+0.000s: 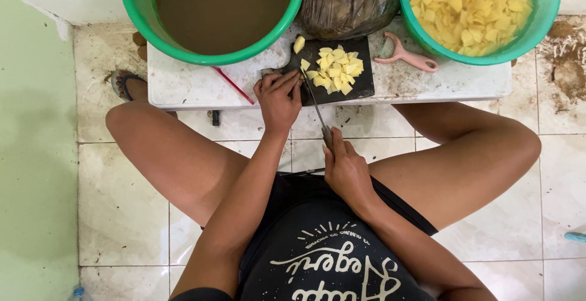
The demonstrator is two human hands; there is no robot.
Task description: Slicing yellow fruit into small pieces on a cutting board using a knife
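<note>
Left hand is pressed flat, fingers together, on the near-left corner of the dark cutting board, and whatever it pins down there is hidden under the fingers, so hard to say what it is. Right hand is clamped around the handle of a knife, blade running up toward eleven o'clock and meeting the board right beside the left fingertips. On the board, at about two o'clock from the left hand, sits a heap of pale yellow diced pieces, with one bigger chunk just off the board's top-left edge. The board lies on a low white table. At eleven o'clock, a green basin of murky brown water; at one o'clock, a second green basin filled with more yellow pieces. Between them a clear plastic bag. A pink peeler lies at three o'clock from the board.
</note>
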